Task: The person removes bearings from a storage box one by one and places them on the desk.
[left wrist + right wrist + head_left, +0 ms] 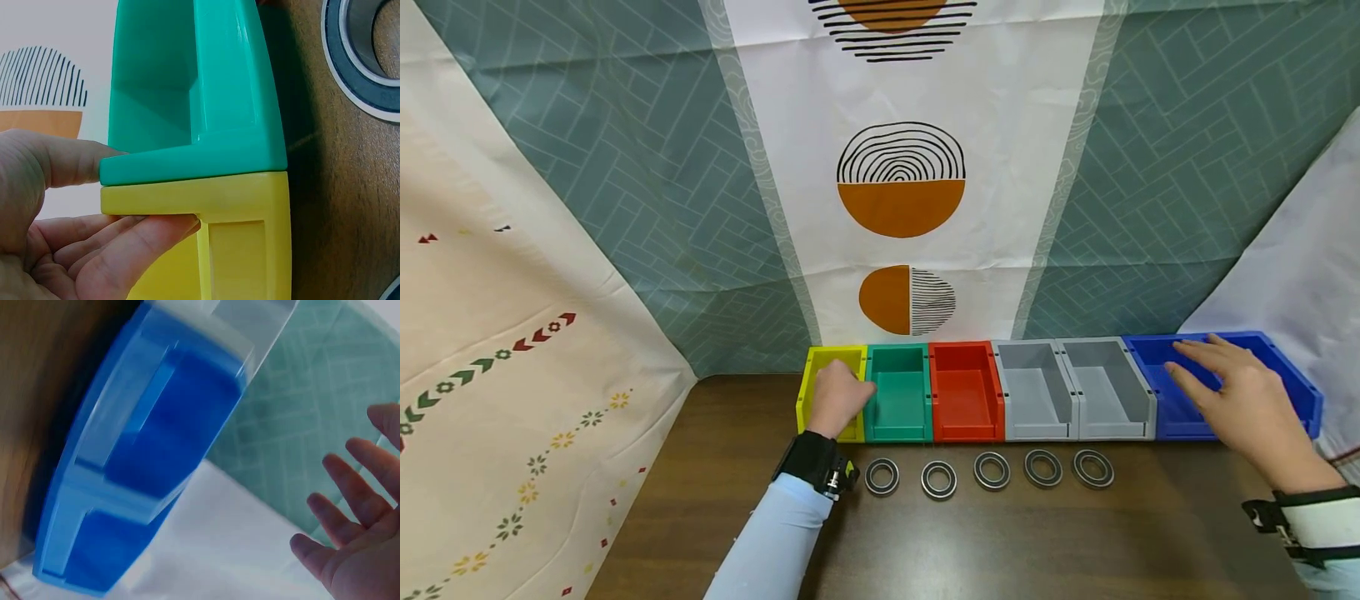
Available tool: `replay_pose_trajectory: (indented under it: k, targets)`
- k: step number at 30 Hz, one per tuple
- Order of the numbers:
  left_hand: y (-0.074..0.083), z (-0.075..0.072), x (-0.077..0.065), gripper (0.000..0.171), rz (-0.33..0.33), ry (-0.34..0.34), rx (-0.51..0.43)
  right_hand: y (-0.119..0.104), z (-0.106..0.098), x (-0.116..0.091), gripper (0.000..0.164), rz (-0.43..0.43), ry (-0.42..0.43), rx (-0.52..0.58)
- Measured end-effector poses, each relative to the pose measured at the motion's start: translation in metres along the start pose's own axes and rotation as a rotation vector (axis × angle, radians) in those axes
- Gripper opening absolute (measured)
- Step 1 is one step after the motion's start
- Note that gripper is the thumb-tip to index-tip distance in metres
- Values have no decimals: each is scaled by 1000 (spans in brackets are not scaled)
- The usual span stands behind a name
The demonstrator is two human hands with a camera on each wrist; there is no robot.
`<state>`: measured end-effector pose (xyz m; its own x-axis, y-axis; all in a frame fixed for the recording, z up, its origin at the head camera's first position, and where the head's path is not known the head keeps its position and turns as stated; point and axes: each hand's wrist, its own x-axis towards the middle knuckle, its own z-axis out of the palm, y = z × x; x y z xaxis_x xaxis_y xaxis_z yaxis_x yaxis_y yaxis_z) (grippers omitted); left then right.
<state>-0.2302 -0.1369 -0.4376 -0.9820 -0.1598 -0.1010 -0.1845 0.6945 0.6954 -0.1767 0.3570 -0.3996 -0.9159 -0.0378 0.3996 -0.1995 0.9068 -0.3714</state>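
Observation:
In the head view, my left hand (837, 400) is over the yellow bin (850, 358) at the left end of a row. The left wrist view shows its thumb and fingers pinching the adjoining side walls of the yellow bin and the green bin (234, 81). My right hand (1243, 400) hovers above the blue bins (1172, 396) at the right end, fingers spread and holding nothing. Several ball bearings (869, 478) lie flat in a line on the table in front of the bins.
Between the green and blue bins stand a red bin (966, 392) and two grey bins (1036, 387). Patterned cloth (902, 250) hangs behind the row, with pale cloth (512, 375) to the left. The brown wooden table (985, 550) extends in front.

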Motion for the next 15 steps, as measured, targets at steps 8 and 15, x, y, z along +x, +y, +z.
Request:
replay_pose_trajectory:
  k: [8, 15]
  targets:
    - [-1, 0, 2, 38, -3, 12, 0, 50, -7, 13, 37, 103, 37, -56]
    - [-3, 1, 2, 42, 14, 11, 15, 86, -1, 4, 48, 257, -42, -67]
